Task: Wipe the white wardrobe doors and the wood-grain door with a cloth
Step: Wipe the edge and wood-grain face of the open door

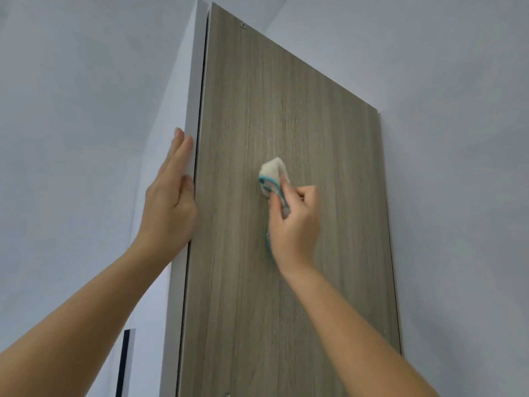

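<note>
While the cloth sat bunched mid-frame on the wood-grain door, the right hand gripped it, fingers curled. Left hand pressed flat, fingers straight, on the white wardrobe edge. Likely mid-wipe; can't tell if the white doors were done.

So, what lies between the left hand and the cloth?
In the head view: a thin dark gap, then bare wood-grain door, between the left hand on the white edge and the cloth.
</note>
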A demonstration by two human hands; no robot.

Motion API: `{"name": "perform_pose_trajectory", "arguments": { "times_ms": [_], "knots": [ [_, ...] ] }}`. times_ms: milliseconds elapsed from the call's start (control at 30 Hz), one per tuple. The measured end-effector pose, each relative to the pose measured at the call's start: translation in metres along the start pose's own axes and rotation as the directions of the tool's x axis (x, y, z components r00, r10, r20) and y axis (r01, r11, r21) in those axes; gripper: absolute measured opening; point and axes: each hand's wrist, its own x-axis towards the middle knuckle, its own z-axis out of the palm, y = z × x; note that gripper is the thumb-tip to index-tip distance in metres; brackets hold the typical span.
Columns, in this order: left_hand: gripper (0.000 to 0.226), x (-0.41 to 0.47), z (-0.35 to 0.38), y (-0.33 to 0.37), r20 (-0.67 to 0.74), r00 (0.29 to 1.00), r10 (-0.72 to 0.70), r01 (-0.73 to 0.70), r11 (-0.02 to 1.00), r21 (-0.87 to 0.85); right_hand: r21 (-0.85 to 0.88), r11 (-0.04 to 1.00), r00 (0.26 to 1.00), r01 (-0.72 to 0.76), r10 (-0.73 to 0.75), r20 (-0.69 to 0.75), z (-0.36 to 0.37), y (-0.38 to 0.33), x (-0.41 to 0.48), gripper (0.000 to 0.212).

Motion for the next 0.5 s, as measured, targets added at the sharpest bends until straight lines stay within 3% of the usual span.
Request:
{"name": "perform_pose_trajectory", "arguments": {
  "times_ms": [367,500],
  "knots": [
    [0.059,0.007,-0.014,-0.008,0.067,0.997,-0.032,0.045,0.975,-0.216,0.098,0.949,0.94,0.3,-0.311,0.142,0.011,-0.067,-0.03,0.035],
    [0.058,-0.006,-0.003,0.001,0.006,0.998,-0.056,0.056,0.99,-0.131,0.088,0.93,0.922,0.357,-0.366,0.13,0.005,-0.051,-0.024,0.032]
  ]
}}
